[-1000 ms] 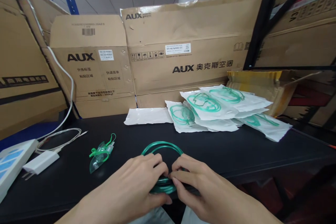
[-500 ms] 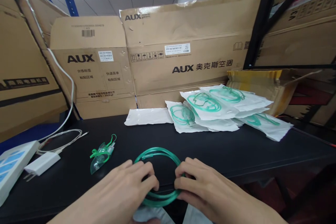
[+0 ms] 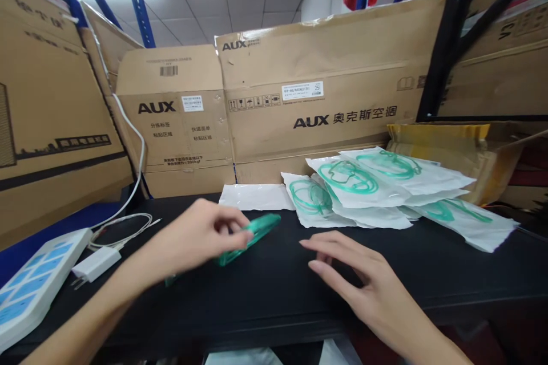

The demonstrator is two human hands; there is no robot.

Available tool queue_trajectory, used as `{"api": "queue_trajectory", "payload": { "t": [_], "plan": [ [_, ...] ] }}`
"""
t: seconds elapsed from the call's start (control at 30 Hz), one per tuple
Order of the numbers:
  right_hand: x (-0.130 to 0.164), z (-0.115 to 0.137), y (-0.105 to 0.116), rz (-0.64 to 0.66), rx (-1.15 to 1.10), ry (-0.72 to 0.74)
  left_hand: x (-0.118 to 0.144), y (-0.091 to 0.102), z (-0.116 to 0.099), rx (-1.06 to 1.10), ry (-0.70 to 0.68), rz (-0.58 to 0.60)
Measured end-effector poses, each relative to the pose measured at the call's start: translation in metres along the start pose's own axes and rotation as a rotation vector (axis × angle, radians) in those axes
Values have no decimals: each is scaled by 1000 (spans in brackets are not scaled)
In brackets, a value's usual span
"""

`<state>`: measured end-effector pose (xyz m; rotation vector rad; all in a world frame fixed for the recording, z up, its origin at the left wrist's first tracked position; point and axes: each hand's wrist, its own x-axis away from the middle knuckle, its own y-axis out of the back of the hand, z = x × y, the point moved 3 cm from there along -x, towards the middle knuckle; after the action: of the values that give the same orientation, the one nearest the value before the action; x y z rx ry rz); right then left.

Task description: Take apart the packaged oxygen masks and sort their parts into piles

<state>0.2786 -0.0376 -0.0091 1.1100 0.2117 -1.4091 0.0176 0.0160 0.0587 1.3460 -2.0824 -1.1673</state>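
A coil of green tubing (image 3: pixel 263 227), tilted and a little blurred, is gripped between the thumb and fingers of my left hand (image 3: pixel 208 234) above the black tabletop. My right hand (image 3: pixel 349 265) hovers to the right of the coil, its thumb and fingers apart and nothing in them. Below my left wrist a small green bit (image 3: pixel 171 280) shows; the clear mask with green strap, seen there earlier, is otherwise hidden behind my forearm. White packets with green tubing inside (image 3: pixel 349 177) lie piled beyond my right hand.
On the left are a white power strip (image 3: pixel 47 274), a white plug adapter (image 3: pixel 97 263) and a cable (image 3: pixel 137 228). A flat white packet (image 3: pixel 257 198) lies at the back. Cardboard boxes (image 3: pixel 274 142) wall off the rear, and an opened box (image 3: pixel 454 165) stands behind the packet pile.
My left hand has lifted the tubing coil up and away from me, tilting it. My right hand has let go of the coil and opened, moving right. The view has shifted slightly.
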Motion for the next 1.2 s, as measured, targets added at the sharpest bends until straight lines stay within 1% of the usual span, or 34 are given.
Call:
{"api": "queue_trajectory", "payload": {
  "t": [0.07, 0.17, 0.23, 0.27, 0.33, 0.4, 0.43, 0.5, 0.63, 0.7, 0.73, 0.8, 0.93, 1.1, 1.2],
  "plan": [
    [0, -9, 0, -34, -40, -72, -16, 27, 12, 58, 20, -36],
    [3, -19, -6, -9, -110, -135, -36, 62, 33, 54, 17, -131],
    [5, -22, -11, 18, -138, -168, -44, 84, 49, 13, 36, -218],
    [6, -23, -12, 26, -143, -180, -46, 95, 57, -45, 60, -275],
    [8, -23, -14, 34, -142, -191, -46, 114, 71, -239, 122, -397],
    [8, -22, -14, 39, -133, -184, -46, 125, 86, -415, 173, -486],
    [8, -21, -14, 41, -127, -177, -46, 126, 95, -473, 189, -503],
    [8, -20, -14, 42, -112, -160, -48, 118, 115, -526, 208, -472],
    [8, -17, -16, 55, -81, -123, -56, 78, 158, -551, 222, -255],
    [9, -16, -17, 64, -71, -106, -59, 63, 171, -534, 209, -166],
    [9, -15, -18, 65, -67, -97, -61, 59, 174, -526, 199, -140],
    [10, -14, -19, 64, -57, -81, -64, 57, 172, -516, 179, -127],
    [11, -13, -19, 67, -37, -62, -77, 57, 153, -495, 143, -119],
    [11, -12, -18, 61, -37, -51, -91, 37, 131, -464, 112, -38],
    [11, -10, -18, 63, -45, -47, -89, 35, 120, -475, 117, -32]
  ]
}}
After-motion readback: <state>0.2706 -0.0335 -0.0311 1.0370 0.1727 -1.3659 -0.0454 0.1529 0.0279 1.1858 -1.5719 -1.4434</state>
